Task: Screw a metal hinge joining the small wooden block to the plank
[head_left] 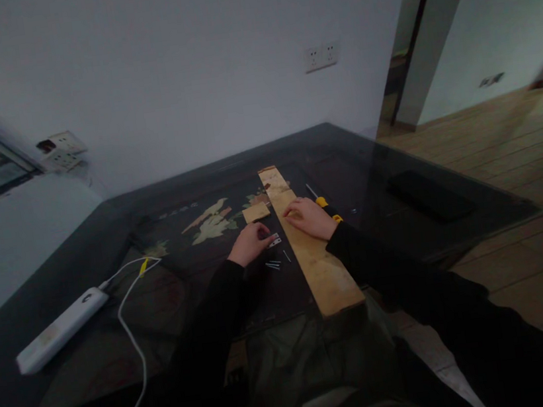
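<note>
A long wooden board (302,246) lies lengthwise on the dark table, its near end at the table's front edge. My right hand (309,217) rests on the board's middle with the fingers bent loosely over it. To the left of the board, my left hand (251,243) has its fingers curled and its thumb at a small metal plate with holes (275,239). The fingers partly cover the plate. Several thin screws or nails (273,265) lie just nearer to me. Beyond my left hand is a small square wood piece (256,213).
A screwdriver (312,191) and a yellow-and-black tool handle (329,208) lie right of the board, partly behind my right hand. On the left are a white power strip (63,330) and its cable (130,329). A dark flat object (428,195) lies at the right.
</note>
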`<state>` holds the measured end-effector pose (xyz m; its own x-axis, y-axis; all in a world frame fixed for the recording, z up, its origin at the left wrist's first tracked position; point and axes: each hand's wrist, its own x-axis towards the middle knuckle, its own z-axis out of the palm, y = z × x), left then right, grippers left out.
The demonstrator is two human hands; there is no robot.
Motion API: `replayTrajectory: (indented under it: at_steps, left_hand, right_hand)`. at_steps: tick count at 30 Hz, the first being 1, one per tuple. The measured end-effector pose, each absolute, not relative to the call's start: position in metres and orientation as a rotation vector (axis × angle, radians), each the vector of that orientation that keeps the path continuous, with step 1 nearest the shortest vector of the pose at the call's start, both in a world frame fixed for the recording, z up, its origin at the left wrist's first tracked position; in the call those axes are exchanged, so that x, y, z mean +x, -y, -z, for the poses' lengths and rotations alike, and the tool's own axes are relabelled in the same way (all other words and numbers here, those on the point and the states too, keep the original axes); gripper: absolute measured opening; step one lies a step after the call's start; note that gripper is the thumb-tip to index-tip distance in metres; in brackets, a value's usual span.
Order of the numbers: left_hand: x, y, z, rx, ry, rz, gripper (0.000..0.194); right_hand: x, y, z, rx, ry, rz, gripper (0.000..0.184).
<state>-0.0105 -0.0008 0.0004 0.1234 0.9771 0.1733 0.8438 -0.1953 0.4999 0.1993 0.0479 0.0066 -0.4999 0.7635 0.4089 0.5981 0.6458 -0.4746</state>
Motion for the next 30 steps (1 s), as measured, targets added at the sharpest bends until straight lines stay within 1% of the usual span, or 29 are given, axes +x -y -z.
replayTrajectory:
  at_steps: [2, 4, 9, 16, 21, 23, 27, 30]
  left_hand:
    - [-0.008, -0.003, 0.001, 2.135, -1.805, -0.585, 0.025]
    - [-0.007, -0.004, 0.002, 2.139, -1.817, -0.558, 0.026]
    - [-0.008, -0.003, 0.0, 2.047, -1.8, -0.53, 0.016]
    - [-0.004, 0.0, 0.0, 1.969, -1.783, -0.569, 0.014]
    - [-0.004, 0.002, 0.0, 1.963, -1.763, -0.609, 0.019]
    - [-0.006, 0.004, 0.0, 2.009, -1.819, -0.573, 0.021]
    - [-0.014, 0.007, 0.002, 2.127, -1.922, -0.472, 0.03]
    - [-0.019, 0.006, 0.007, 2.18, -1.912, -0.469, 0.028]
  right_hand:
    - [0.199, -0.048, -0.007, -1.049, 2.268, -0.361, 0.016]
    - [0.199, -0.048, -0.006, -1.037, 2.273, -0.366, 0.016]
    - [0.198, -0.048, -0.006, -1.05, 2.278, -0.379, 0.016]
    - [0.198, -0.047, -0.007, -1.064, 2.284, -0.385, 0.017]
    - [0.198, -0.047, -0.006, -1.054, 2.284, -0.375, 0.015]
    - [0.198, -0.047, -0.006, -1.052, 2.273, -0.377, 0.014]
    - [0.198, -0.047, -0.007, -1.041, 2.271, -0.393, 0.014]
    - [0.198, -0.047, -0.006, -1.046, 2.276, -0.383, 0.014]
